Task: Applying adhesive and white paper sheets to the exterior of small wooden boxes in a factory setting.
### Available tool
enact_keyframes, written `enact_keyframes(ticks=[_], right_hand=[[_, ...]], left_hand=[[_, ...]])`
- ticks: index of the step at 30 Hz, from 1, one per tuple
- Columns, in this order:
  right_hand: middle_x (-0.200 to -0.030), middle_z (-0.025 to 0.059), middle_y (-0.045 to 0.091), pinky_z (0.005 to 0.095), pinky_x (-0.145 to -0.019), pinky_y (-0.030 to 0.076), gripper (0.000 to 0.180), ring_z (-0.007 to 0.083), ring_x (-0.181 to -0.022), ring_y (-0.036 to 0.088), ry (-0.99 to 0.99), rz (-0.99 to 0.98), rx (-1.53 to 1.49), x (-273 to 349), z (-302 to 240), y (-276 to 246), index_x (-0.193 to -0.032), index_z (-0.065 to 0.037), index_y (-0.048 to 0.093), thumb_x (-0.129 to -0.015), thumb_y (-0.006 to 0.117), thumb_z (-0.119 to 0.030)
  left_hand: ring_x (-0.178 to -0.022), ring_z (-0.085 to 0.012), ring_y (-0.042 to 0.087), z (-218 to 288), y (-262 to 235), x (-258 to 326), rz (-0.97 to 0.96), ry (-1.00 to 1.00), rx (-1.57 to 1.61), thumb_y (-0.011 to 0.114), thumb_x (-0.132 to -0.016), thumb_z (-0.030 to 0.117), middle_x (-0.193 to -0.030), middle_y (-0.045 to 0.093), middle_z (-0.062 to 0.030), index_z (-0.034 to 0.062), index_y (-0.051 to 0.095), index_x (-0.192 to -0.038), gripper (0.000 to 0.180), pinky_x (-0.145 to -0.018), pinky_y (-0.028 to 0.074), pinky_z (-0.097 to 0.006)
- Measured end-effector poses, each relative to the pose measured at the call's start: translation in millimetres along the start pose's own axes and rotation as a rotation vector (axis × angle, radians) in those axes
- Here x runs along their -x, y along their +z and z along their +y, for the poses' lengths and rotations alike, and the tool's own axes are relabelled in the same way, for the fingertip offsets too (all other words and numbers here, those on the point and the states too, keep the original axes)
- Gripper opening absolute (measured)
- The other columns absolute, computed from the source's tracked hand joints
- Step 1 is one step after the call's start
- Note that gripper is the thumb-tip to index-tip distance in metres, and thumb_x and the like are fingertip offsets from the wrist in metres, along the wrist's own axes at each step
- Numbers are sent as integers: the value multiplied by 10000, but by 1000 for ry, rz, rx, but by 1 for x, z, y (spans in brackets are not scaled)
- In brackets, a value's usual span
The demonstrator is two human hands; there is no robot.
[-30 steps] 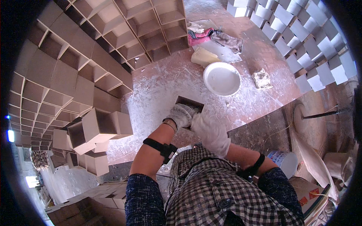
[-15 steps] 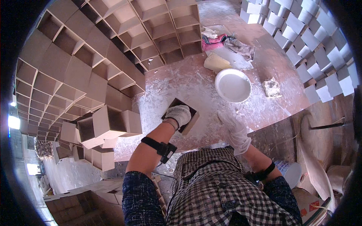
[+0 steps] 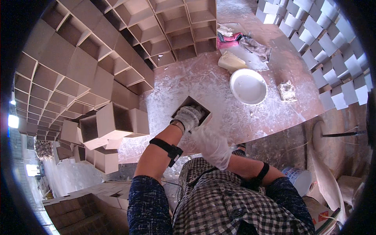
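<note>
A small open-topped cardboard box (image 3: 189, 101) stands on the powder-dusted table (image 3: 168, 84) in front of me. My left hand (image 3: 187, 118), in a white knit glove, is closed over the near side of the box, with its fingers reaching inside. The fingertips are partly hidden in the dark interior. Close by the near right side of the box is my right hand (image 3: 213, 145), in a loose, thin whitish glove. Motion smears its fingers, and whether it touches the box does not show.
Stacked open cardboard boxes (image 3: 88, 84) rise at the left. A white basin (image 3: 248, 87) lies right of the work spot, with a crumbly pale lump (image 3: 287, 91) beyond it. Cloths (image 3: 254, 47) and a yellowish block (image 3: 232, 62) lie farther back. Pale boxes (image 3: 313, 27) fill the far right.
My right hand has swung left from the table's front edge to beside the box. My left hand has shifted toward the near left side of the box, showing more of its inside.
</note>
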State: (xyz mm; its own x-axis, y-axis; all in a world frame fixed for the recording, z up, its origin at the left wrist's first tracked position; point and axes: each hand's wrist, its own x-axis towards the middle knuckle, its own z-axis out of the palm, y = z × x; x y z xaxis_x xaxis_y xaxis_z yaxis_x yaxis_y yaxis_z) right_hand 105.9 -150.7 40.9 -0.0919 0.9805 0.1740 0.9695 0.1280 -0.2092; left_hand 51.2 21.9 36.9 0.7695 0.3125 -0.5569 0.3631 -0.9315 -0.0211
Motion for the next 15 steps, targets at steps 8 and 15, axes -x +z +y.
enact_keyframes(ticks=[8,15], right_hand=[[-1106,94,535,319,-858,443,418,244,-1061,511,14,146,68,-23,36,-31,-1176,-53,486,-772,537,-147],[-1172,146,530,343,-882,444,476,276,-1129,509,-55,144,178,-9,-7,-1,-1210,-49,511,-746,561,-138]], left_hand=[[-1063,-300,591,5,-9,13,-2,-66,59,602,-774,215,-1137,615,-144,98,620,-1112,359,-868,487,-428],[-1060,-310,594,0,-7,11,13,-24,78,587,-796,242,-1126,631,-128,139,635,-1102,327,-872,481,-428]])
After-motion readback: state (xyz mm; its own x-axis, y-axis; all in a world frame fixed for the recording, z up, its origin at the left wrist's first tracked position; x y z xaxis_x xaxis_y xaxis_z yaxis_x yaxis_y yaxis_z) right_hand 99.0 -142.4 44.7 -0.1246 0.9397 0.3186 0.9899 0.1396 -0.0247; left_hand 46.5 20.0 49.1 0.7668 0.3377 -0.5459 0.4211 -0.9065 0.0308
